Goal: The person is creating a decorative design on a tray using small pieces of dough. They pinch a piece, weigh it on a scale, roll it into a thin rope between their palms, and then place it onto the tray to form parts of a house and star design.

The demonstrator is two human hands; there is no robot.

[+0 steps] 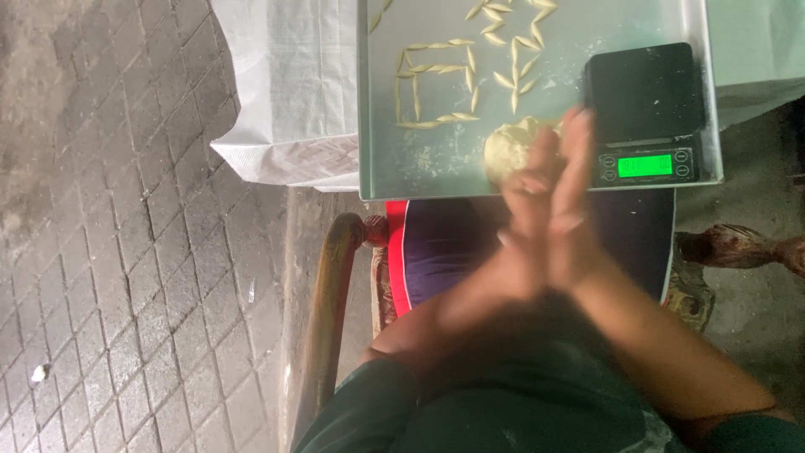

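- Beyond the left hand's fingertips, up and to the left, thin pale dough strips (436, 84) lie in patterns on the metal tray (381, 168).
- The left hand (524, 226) is flat, palm pressed against the right hand (579, 210), fingers straight.
- Both are blurred; whether anything lies between the palms I cannot tell.
- A pale dough lump (507, 147) sits on the tray just past the fingertips.
- Right of the right hand stands a black scale (646, 109), its display green.
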